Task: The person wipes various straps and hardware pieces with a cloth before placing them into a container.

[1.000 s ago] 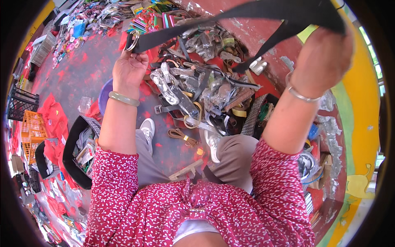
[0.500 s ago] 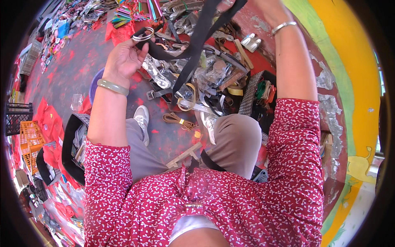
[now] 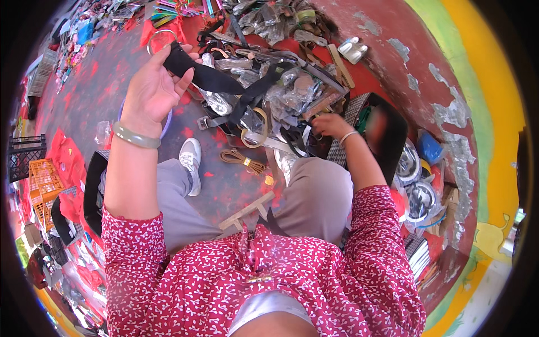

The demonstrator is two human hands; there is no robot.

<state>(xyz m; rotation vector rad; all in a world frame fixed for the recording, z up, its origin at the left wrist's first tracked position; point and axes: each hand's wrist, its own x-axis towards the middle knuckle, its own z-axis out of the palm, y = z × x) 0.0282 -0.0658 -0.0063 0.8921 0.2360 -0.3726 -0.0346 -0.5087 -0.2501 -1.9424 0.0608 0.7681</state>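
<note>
My left hand (image 3: 150,92) is raised at the upper left, closed on a wide black belt (image 3: 216,80) near its silver double-ring buckle (image 3: 161,38). From there the strap hangs down to the right and crosses itself over the heap of wrapped belts (image 3: 297,92). Lower down, my right hand (image 3: 333,127) is at the heap's right side, beside a black box with a checked outer wall (image 3: 396,135). Its fingers are curled down, and what they grip, if anything, is hidden. A coiled brown belt (image 3: 241,161) lies on the floor below the heap.
An orange crate (image 3: 44,185) and a black crate (image 3: 25,154) stand at the left. Wrapped round silvery goods (image 3: 418,199) lie by the peeling wall at the right. A wooden piece (image 3: 247,212) is near my legs. Small colourful goods (image 3: 84,36) cover the far left floor.
My right hand has come down from the top right to beside the black box. The black belt has sunk onto the heap, while my left hand has shifted slightly left with the buckle end.
</note>
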